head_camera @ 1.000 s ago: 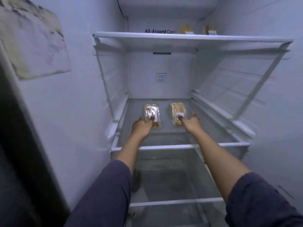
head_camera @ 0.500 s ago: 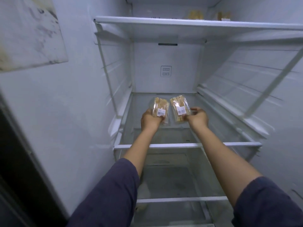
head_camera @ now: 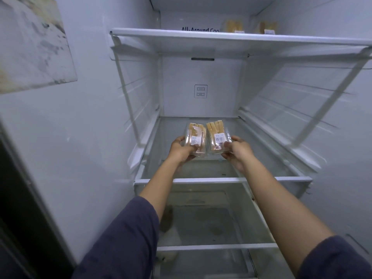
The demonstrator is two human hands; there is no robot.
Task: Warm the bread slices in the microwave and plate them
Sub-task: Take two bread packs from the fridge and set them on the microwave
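Each hand grips one clear bread pack, the left hand [head_camera: 182, 149] on the left bread pack [head_camera: 194, 138] and the right hand [head_camera: 238, 151] on the right bread pack [head_camera: 217, 137], both lifted above the middle of the glass fridge shelf [head_camera: 221, 180], long ends pointing away toward the back.

Fingers of the left hand [head_camera: 179, 149] and right hand [head_camera: 238, 151] cover the near ends of two clear bread packs [head_camera: 218, 135]; label print is too small to read. Two packs on the top shelf [head_camera: 231, 38] are blurred, lettering behind cut off.
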